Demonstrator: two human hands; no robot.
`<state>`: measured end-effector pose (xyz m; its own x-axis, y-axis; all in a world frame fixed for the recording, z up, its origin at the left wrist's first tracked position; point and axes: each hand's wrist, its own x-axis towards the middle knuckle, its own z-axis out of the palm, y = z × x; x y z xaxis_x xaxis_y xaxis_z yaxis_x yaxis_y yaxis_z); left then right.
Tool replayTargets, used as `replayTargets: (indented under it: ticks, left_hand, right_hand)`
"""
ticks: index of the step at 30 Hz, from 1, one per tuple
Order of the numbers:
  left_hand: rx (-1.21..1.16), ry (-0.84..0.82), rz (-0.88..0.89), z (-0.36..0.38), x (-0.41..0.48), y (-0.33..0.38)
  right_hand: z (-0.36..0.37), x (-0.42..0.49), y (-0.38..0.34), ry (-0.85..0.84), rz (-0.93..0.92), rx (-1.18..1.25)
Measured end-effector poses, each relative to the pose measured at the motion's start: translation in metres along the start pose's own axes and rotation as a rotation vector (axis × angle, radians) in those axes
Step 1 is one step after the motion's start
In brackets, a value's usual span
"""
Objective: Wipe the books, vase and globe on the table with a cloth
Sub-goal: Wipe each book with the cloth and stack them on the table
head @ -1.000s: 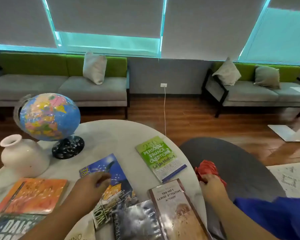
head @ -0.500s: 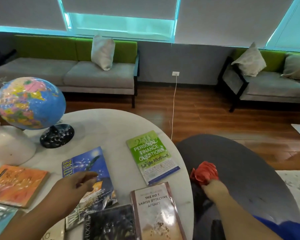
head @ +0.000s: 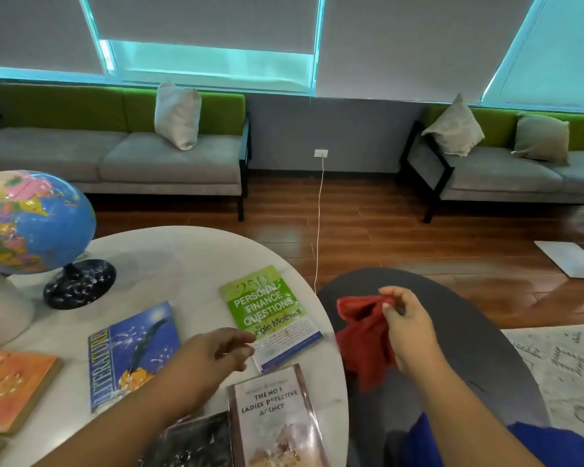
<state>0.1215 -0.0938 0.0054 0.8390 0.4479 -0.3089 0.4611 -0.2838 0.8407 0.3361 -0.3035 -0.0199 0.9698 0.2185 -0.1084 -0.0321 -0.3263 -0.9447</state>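
My right hand [head: 406, 328] pinches a red cloth [head: 363, 335] and holds it up, just off the right edge of the white round table [head: 182, 251]. My left hand [head: 213, 355] reaches over the table with fingers relaxed, its fingertips at the near edge of the green finance book [head: 267, 305]. A blue literature book [head: 132, 352], a detective agency book [head: 273, 416], a dark book [head: 196, 443] and an orange book [head: 11, 385] lie flat around it. The globe [head: 31, 220] stands at the left on a black base, with the white vase [head: 0, 311] beside it.
A dark grey round seat [head: 469, 332] sits right of the table, under the cloth. Two grey and green sofas [head: 115, 156] with cushions line the far wall. A white cable [head: 319, 224] hangs from a wall socket. A pale rug [head: 567, 365] lies at the right.
My right hand has lifted the red cloth higher, so it now hangs open from my fingers. My left hand moved right, from the blue book toward the green book.
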Motion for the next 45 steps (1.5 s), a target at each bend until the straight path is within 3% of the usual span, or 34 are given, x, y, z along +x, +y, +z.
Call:
replayTargets:
  ticks: [4,7,10,13,16,18,20,25,28,30,33,35,40,42,45]
  left_hand:
    - [-0.035,-0.074,0.079,0.025,0.007,0.025]
    - [-0.091,-0.142,0.026,0.037,0.005,0.033]
    - [-0.247,-0.124,-0.023,0.037,-0.003,0.032]
    - [-0.583,0.046,-0.139,0.026,-0.01,0.028]
    - [-0.84,0.149,-0.149,0.009,-0.022,0.02]
    - [-0.968,0.116,-0.122,0.001,-0.032,0.016]
    - [-1.036,0.079,-0.106,-0.006,-0.044,0.011]
    - [-1.015,0.078,-0.066,-0.033,-0.07,-0.016]
    - [-0.802,0.207,-0.045,-0.052,-0.085,-0.035]
    - [-0.784,0.249,-0.114,-0.063,-0.09,-0.049]
    - [-0.964,0.004,-0.234,-0.072,-0.098,-0.064]
    - [-1.111,-0.079,-0.221,-0.07,-0.099,-0.063]
    - [-1.03,0.297,-0.115,-0.072,-0.09,-0.066]
    - [-1.026,0.266,-0.116,-0.075,-0.088,-0.065]
    - [-0.979,0.105,-0.284,-0.079,-0.089,-0.07]
  right_hand:
    - [0.013,-0.028,-0.053,-0.138,-0.133,0.151]
    - [0.023,-0.05,-0.09,-0.314,-0.093,0.505]
    - [0.036,-0.06,-0.104,-0.449,-0.048,0.65]
    - [0.05,-0.065,-0.097,-0.476,-0.019,0.528]
    - [0.068,-0.076,-0.074,-0.494,-0.103,0.174]
    - [0.087,-0.096,-0.062,-0.697,-0.126,0.057]
    - [0.108,-0.114,-0.048,-0.839,-0.071,0.145]
    - [0.151,-0.142,-0.049,-0.91,0.052,0.465]
    - [0.17,-0.148,-0.062,-0.85,-0.013,0.452]
    - [0.177,-0.15,-0.072,-0.813,-0.037,0.463]
    - [0.184,-0.154,-0.088,-0.846,-0.052,0.493]
    - [0.189,-0.157,-0.089,-0.876,-0.079,0.437]
    - [0.198,-0.172,-0.067,-0.831,-0.336,0.082]
    - [0.207,-0.188,-0.054,-0.839,-0.444,0.004]
    - [0.221,-0.18,-0.037,-0.697,-0.539,-0.069]
